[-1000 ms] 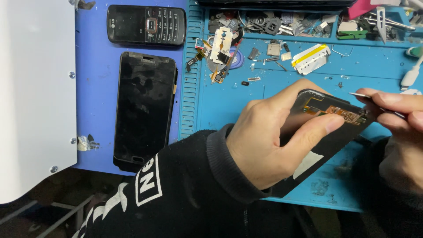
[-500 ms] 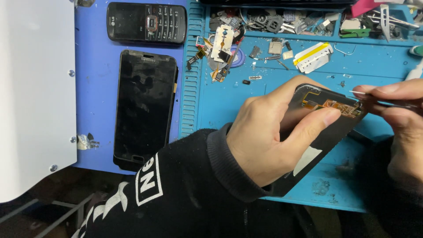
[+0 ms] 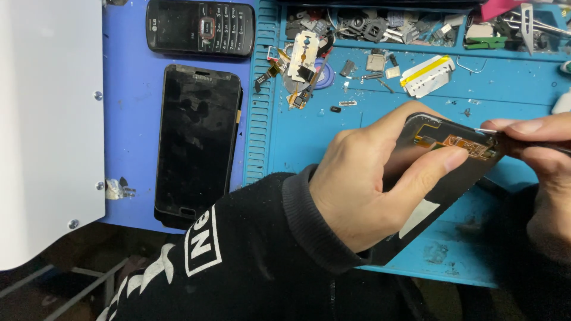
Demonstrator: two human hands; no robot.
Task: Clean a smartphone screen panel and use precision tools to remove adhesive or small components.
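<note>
Glossy glass screen panel; matt rubbery mat.

Left hand curled in a grip — right hand pinching.

My left hand covers much of the dark screen panel. My right hand is cut off at right; its tool mostly hidden.

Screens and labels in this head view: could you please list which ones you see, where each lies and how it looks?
Keypad phone: top of the blue mat, sideways, black, small dark screen.
Smartphone: below it, upright, black, screen off.
Screen panel: held in left hand, dark, orange flex strip.
White-yellow labelled part: right, teal mat.
</note>
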